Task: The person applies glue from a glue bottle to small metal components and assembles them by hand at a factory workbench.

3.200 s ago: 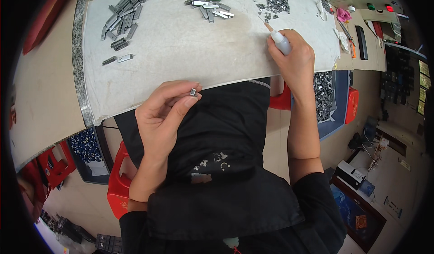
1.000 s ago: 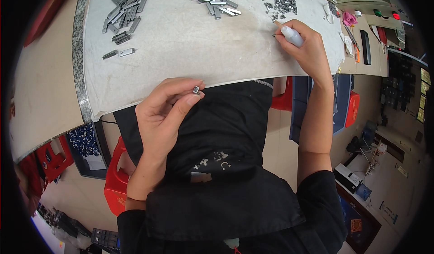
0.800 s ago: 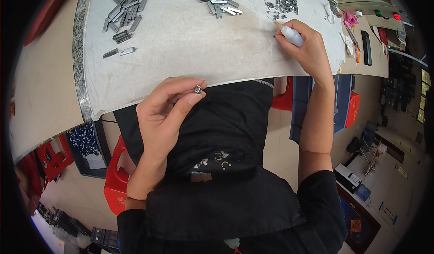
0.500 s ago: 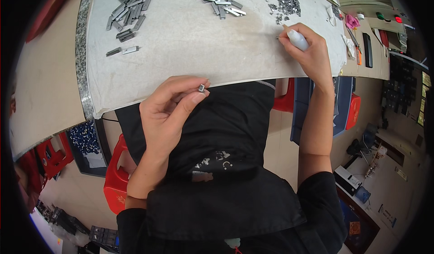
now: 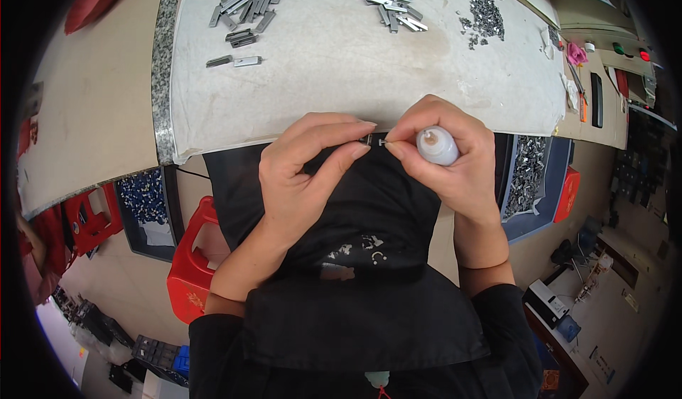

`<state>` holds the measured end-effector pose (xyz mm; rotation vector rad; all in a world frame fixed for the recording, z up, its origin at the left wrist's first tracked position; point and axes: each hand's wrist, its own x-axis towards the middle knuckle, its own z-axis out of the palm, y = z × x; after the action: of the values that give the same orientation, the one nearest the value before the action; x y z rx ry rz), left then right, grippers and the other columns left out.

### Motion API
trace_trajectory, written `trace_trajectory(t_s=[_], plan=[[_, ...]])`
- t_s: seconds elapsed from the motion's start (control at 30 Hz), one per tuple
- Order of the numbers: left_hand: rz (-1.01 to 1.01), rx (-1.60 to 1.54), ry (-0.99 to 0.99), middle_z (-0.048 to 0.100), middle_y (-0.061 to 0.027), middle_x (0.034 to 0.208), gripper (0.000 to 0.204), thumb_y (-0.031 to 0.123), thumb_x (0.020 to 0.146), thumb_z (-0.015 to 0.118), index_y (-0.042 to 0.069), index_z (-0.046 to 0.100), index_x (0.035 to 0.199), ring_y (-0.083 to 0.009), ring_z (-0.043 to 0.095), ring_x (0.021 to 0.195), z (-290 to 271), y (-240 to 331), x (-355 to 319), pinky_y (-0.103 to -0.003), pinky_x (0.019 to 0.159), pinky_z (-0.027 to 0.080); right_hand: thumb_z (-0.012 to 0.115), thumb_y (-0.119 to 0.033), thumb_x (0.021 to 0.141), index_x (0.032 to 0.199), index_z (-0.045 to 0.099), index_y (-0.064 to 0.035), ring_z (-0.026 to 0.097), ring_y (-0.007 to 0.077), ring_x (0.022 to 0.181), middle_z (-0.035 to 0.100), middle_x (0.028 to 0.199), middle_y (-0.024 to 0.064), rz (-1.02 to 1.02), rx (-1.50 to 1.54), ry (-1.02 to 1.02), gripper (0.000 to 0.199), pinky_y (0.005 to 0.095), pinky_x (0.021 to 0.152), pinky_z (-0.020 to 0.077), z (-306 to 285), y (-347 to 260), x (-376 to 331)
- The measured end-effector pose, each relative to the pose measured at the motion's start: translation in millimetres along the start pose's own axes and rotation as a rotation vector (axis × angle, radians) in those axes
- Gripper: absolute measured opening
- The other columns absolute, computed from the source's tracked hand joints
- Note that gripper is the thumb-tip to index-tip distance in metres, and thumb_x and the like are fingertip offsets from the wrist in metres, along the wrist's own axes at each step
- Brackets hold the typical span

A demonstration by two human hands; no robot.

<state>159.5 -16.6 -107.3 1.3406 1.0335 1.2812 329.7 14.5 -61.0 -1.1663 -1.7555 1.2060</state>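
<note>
Between the thumb and fingertips of my left hand is pinched a small metal channel piece, mostly covered by the fingers. Just to its right, a tiny metal part pokes out from the thumb and forefinger of my right hand. That same hand also grips a white squeeze bottle in its palm, nozzle tilted up. The two metal pieces face each other with a narrow gap, over the table's front edge and my black apron.
On the white-covered table lie a pile of metal channel pieces, a smaller pile, and a heap of tiny metal parts. Bins stand below: blue parts left, metal parts right. A red stool is beside me.
My right hand has come from near the heap of tiny parts, back and leftward to my left hand, carrying the bottle and tiny part. The view has shifted slightly.
</note>
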Motion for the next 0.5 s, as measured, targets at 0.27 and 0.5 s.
trace_trajectory(t_s=[0.27, 0.5], plan=[[0.028, 0.038, 0.082, 0.062, -0.0101, 0.084, 0.018, -0.003, 0.069, 0.064, 0.001, 0.065, 0.086, -0.0169, 0.06, 0.075, 3.3, 2.4, 1.5, -0.023, 0.064, 0.047, 0.066, -0.001, 0.066, 0.077, 0.06, -0.0019, 0.057, 0.0168, 0.064, 0.059, 0.072, 0.0067, -0.037, -0.089, 0.0, 0.013, 0.0249, 0.057, 0.0437, 4.5, -1.3, 2.1], [0.023, 0.033, 0.079, 0.062, -0.0097, 0.083, 0.018, -0.004, 0.069, 0.064, 0.001, 0.065, 0.086, -0.0162, 0.06, 0.075, 3.5, 2.1, 1.5, -0.023, 0.064, 0.047, 0.066, -0.001, 0.065, 0.077, 0.06, -0.0018, 0.058, 0.0171, 0.065, 0.059, 0.072, 0.0068, -0.026, -0.087, -0.001, 0.014, 0.025, 0.058, 0.044, 5.3, -1.4, 1.6]])
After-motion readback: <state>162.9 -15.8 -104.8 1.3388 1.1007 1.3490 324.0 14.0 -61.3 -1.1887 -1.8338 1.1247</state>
